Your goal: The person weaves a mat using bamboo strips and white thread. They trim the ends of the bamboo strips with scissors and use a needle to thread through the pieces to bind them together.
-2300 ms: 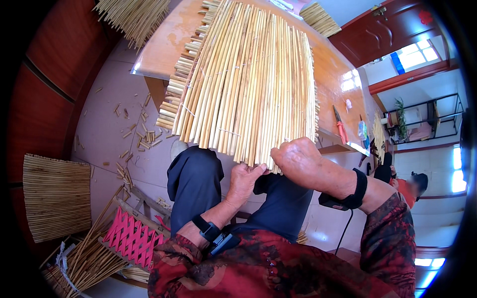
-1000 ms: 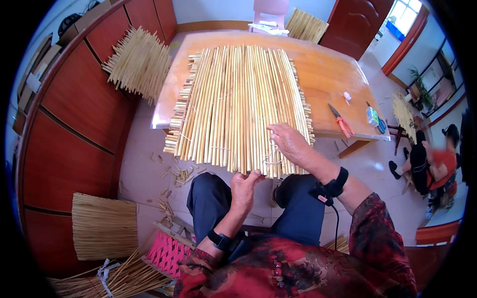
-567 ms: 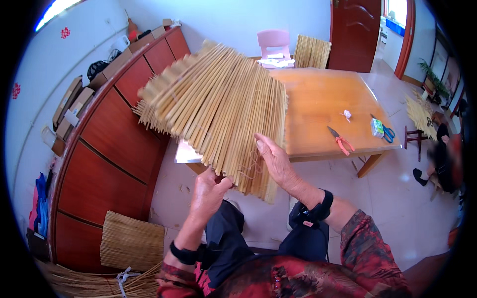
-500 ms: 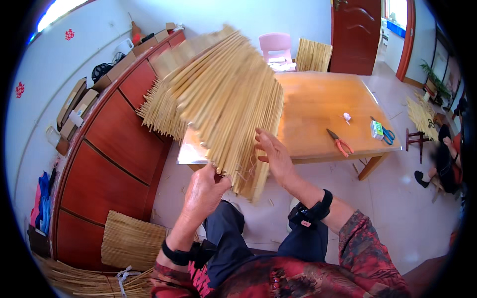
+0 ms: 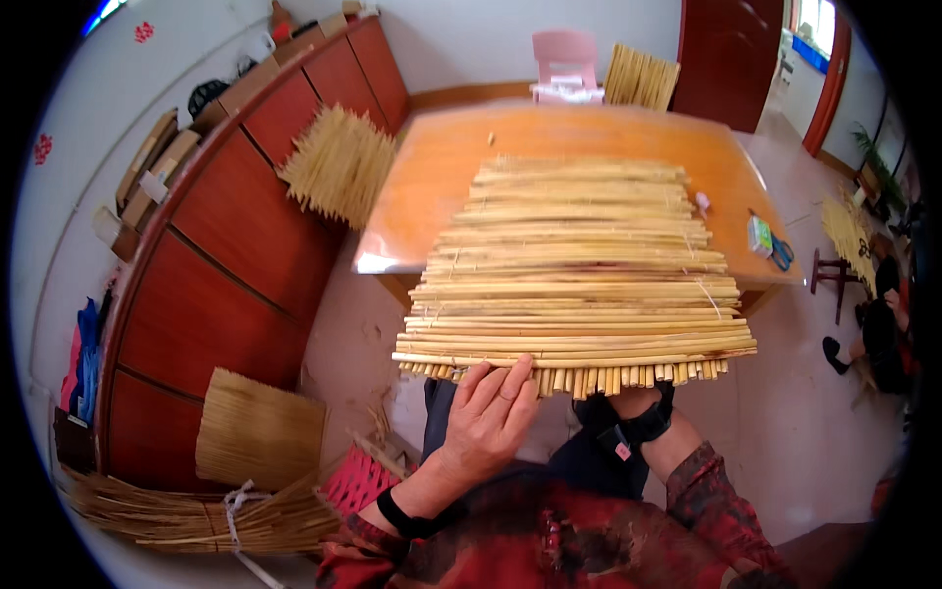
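Note:
A mat of straw-coloured reeds [image 5: 579, 280], tied with thin thread, spreads in front of me over the near part of the table. Its top reeds run left to right. Below its near edge, a row of cut reed ends points toward me. My left hand [image 5: 491, 407] grips that near edge left of the middle, fingers laid on the front reed and thumb out of sight. My right forearm reaches up under the mat's right half; the mat hides the right hand and its fingers.
The orange-brown table [image 5: 432, 147] bears a small pink lump [image 5: 703, 202], a green-and-white box [image 5: 759, 236] and blue-handled scissors [image 5: 782, 252]. More reed mats [image 5: 339, 162] lean by the red cabinet [image 5: 211, 294]. Tied reeds [image 5: 167, 515] lie lower left. Another person sits far right.
The mat has swung down from upright to lying spread across my front, reeds now running sideways. My left hand moved right along its edge; my right hand went under it. The pliers are now covered.

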Demonstrator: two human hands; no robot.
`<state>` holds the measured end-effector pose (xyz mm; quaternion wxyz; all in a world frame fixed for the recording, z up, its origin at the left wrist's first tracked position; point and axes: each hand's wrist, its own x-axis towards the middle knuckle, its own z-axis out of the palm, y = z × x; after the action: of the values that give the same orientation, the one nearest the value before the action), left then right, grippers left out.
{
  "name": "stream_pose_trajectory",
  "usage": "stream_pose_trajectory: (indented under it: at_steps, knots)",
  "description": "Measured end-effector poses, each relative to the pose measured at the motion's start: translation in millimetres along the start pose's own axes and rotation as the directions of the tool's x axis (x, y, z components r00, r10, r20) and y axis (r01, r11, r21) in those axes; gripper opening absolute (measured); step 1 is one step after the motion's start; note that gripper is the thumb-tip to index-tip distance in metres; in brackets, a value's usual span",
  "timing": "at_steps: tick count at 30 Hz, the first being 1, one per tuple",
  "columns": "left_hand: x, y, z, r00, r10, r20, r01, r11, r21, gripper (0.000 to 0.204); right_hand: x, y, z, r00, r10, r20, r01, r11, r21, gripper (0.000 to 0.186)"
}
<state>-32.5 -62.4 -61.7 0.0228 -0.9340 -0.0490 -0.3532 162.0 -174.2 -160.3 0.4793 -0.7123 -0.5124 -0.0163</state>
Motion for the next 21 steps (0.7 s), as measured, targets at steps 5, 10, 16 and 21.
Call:
stream_pose_trajectory:
  at_steps: [5, 10, 16, 21]
  knots:
    - [-21, -8, 11, 0.999, -0.019, -0.037, 0.016, 0.997, -0.072, 0.02, -25, 10, -2, 0.989, 0.01, 0.15, 0.017, 0.984, -0.178, 0.053]
    - [-24, -17, 9, 1.0, -0.017, -0.004, 0.016, 0.991, -0.136, 0.019, -30, 7, -5, 0.967, 0.018, 0.255, 0.055, 0.96, -0.276, 0.052]
    - [-28, -26, 13, 1.0, -0.019, 0.011, 0.021, 0.971, -0.237, 0.019, -39, 4, -13, 0.945, 0.039, 0.324, 0.087, 0.927, -0.365, 0.05]
    - [-19, -27, 18, 0.998, -0.049, 0.039, 0.051, 0.998, -0.029, 0.022, -47, 6, -17, 0.944, 0.03, 0.328, 0.114, 0.904, -0.411, 0.048]
